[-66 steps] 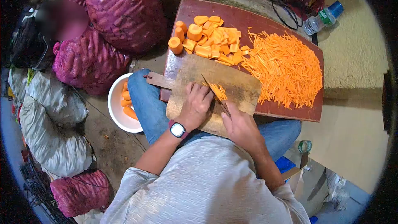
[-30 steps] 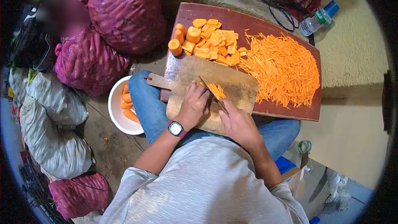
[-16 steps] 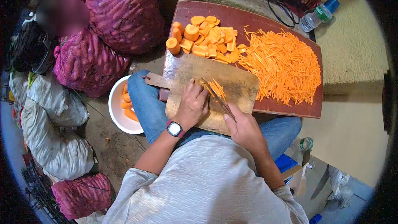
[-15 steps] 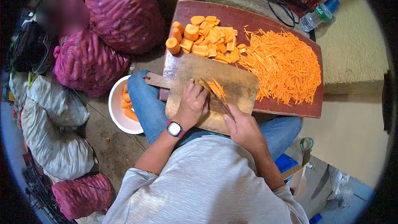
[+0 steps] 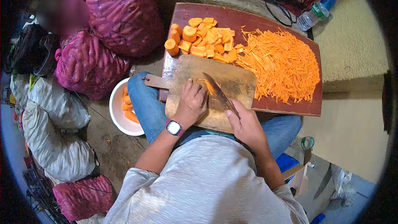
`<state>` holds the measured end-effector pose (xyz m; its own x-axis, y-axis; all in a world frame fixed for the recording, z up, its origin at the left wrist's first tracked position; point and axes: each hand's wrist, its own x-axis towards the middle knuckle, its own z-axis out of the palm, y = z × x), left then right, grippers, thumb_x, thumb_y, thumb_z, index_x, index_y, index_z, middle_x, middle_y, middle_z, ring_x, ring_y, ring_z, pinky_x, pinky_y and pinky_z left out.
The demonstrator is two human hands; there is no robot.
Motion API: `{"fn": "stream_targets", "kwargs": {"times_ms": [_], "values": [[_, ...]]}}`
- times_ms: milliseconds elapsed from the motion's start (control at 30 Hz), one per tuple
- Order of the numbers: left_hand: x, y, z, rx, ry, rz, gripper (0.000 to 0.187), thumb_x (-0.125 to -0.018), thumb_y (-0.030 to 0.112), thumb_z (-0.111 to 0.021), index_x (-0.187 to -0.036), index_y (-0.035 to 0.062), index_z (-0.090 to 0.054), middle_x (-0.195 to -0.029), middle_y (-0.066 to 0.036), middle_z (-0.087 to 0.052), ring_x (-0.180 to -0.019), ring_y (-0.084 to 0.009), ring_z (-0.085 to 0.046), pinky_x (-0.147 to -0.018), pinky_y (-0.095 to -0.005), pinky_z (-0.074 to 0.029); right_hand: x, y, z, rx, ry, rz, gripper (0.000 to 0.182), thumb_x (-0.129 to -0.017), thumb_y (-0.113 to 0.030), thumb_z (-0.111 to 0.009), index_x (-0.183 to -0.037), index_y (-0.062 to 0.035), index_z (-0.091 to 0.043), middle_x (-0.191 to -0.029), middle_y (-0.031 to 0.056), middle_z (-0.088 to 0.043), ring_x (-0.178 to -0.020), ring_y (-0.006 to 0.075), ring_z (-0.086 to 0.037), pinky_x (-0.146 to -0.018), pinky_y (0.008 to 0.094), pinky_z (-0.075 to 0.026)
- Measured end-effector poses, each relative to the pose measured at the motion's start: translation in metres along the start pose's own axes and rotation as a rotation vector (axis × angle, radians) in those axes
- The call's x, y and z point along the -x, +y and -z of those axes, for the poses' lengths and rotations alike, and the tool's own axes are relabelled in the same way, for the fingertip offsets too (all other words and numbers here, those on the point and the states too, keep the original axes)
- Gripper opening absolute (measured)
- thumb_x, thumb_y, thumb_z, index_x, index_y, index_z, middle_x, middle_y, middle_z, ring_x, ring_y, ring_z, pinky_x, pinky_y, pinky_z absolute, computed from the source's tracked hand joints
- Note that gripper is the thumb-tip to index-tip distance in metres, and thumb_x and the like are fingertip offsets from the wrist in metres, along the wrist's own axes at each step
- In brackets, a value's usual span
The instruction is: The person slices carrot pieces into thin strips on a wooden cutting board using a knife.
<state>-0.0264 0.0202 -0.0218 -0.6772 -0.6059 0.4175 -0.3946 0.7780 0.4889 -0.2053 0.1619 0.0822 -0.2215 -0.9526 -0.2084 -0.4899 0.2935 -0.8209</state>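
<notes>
My right hand [image 5: 247, 125] grips a kitchen knife [image 5: 220, 95], its blade angled up and left over the wooden cutting board [image 5: 236, 74]. Some thin carrot strips [image 5: 210, 87] lie by the blade, partly covered by it. My left hand [image 5: 192, 100], with a watch on its wrist, rests on the board left of the blade, fingers curled down; whatever is beneath them is hidden. Beyond the board, carrot chunks and slices [image 5: 214, 36] sit on the dark red tabletop [image 5: 244, 15]. A large heap of carrot strips [image 5: 286, 66] spreads on its right side.
At my left knee stands a white basin [image 5: 117, 118] with several carrots. Full pink mesh sacks [image 5: 124, 14] and white sacks [image 5: 58, 141] line the left. A plastic bottle [image 5: 314, 15] stands at the back right, near a black cable [image 5: 275, 6].
The knife has turned, and its blade now lies further over the carrot strips with more of its flat side showing. My right hand has shifted slightly right; my left hand has barely moved.
</notes>
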Motion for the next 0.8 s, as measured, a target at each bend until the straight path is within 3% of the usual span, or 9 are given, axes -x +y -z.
{"fn": "stream_targets", "kwargs": {"times_ms": [67,133,167,400,467,533,633,767,800], "values": [[-0.005,0.004,-0.001,0.039,0.070,0.024,0.027,-0.084,0.003,-0.082,-0.109,-0.0009,-0.072,-0.102,-0.019,-0.065,-0.109,-0.0478,-0.064,-0.113,-0.0593,-0.047,0.001,0.002,0.002,-0.038,0.054,0.031,0.031,-0.107,-0.012,-0.064,-0.134,0.0009,-0.063,-0.086,0.0264,-0.067,-0.078,0.0414,-0.069,-0.074,0.0450,-0.054],[-0.010,0.009,0.002,0.046,0.079,0.004,0.024,-0.086,0.004,-0.082,-0.108,-0.0009,-0.072,-0.100,-0.019,-0.065,-0.107,-0.0479,-0.064,-0.111,-0.0594,-0.048,0.000,0.000,0.004,-0.037,-0.067,-0.047,0.033,-0.108,-0.018,-0.063,-0.136,-0.0015,-0.060,-0.096,0.0328,-0.071,-0.095,0.0551,-0.071,-0.078,0.0553,-0.056],[-0.011,0.010,0.004,0.048,0.087,-0.005,0.022,-0.089,0.005,-0.082,-0.107,-0.0009,-0.073,-0.098,-0.018,-0.066,-0.105,-0.0480,-0.065,-0.110,-0.0596,-0.049,0.001,-0.001,0.005,-0.040,-0.064,-0.046,0.033,-0.108,-0.018,-0.063,-0.136,-0.0015,-0.060,-0.096,0.0328,-0.071,-0.095,0.0551,-0.071,-0.078,0.0553,-0.056],[-0.007,0.003,0.003,-0.002,0.067,0.000,0.021,-0.088,0.000,-0.076,-0.109,-0.0003,-0.072,-0.100,-0.016,-0.065,-0.099,-0.0393,-0.063,-0.110,-0.0573,-0.048,0.018,0.008,0.010,-0.046,0.011,-0.011,0.037,-0.107,-0.019,-0.064,-0.139,-0.0004,-0.060,-0.103,0.0327,-0.073,-0.101,0.0528,-0.073,-0.082,0.0539,-0.057],[-0.012,-0.001,0.009,0.102,0.155,0.032,0.020,-0.087,-0.004,-0.075,-0.107,-0.0014,-0.074,-0.098,-0.016,-0.067,-0.094,-0.0393,-0.063,-0.099,-0.0493,-0.054,0.017,0.008,0.011,-0.043,0.032,-0.006,0.037,-0.107,-0.019,-0.064,-0.139,-0.0001,-0.060,-0.104,0.0326,-0.073,-0.100,0.0523,-0.073,-0.082,0.0539,-0.057],[-0.014,0.001,0.018,0.142,0.223,0.113,0.017,-0.088,-0.005,-0.075,-0.105,-0.0016,-0.074,-0.096,-0.016,-0.068,-0.091,-0.0383,-0.064,-0.093,-0.0461,-0.054,0.016,0.002,0.011,-0.094,-0.092,-0.076,0.034,-0.108,-0.017,-0.063,-0.136,0.0012,-0.063,-0.098,0.0276,-0.072,-0.089,0.0403,-0.075,-0.081,0.0449,-0.057],[-0.015,-0.004,0.029,0.197,0.321,0.260,0.013,-0.090,-0.004,-0.075,-0.103,-0.0014,-0.075,-0.094,-0.016,-0.070,-0.088,-0.0360,-0.065,-0.083,-0.0422,-0.054,0.005,0.010,-0.012,-0.123,-0.127,-0.001,0.033,-0.109,-0.018,-0.061,-0.136,0.0002,-0.064,-0.101,0.0269,-0.073,-0.092,0.0366,-0.075,-0.083,0.0451,-0.057],[-0.009,-0.011,0.038,0.238,0.319,0.335,0.009,-0.093,-0.001,-0.077,-0.101,0.0000,-0.076,-0.094,-0.015,-0.071,-0.088,-0.0334,-0.067,-0.081,-0.0424,-0.052,-0.018,0.013,-0.005,-0.101,-0.154,-0.109,0.032,-0.110,-0.019,-0.060,-0.135,0.0000,-0.065,-0.103,0.0268,-0.074,-0.094,0.0351,-0.075,-0.086,0.0439,-0.057],[-0.006,-0.011,0.039,0.260,0.288,0.388,0.009,-0.092,0.001,-0.077,-0.101,0.0004,-0.076,-0.094,-0.014,-0.072,-0.089,-0.0332,-0.067,-0.082,-0.0430,-0.051,-0.023,0.031,0.001,-0.060,-0.059,-0.039,0.031,-0.110,-0.021,-0.061,-0.131,-0.0001,-0.066,-0.101,0.0289,-0.073,-0.092,0.0421,-0.074,-0.083,0.0483,-0.056]]}}
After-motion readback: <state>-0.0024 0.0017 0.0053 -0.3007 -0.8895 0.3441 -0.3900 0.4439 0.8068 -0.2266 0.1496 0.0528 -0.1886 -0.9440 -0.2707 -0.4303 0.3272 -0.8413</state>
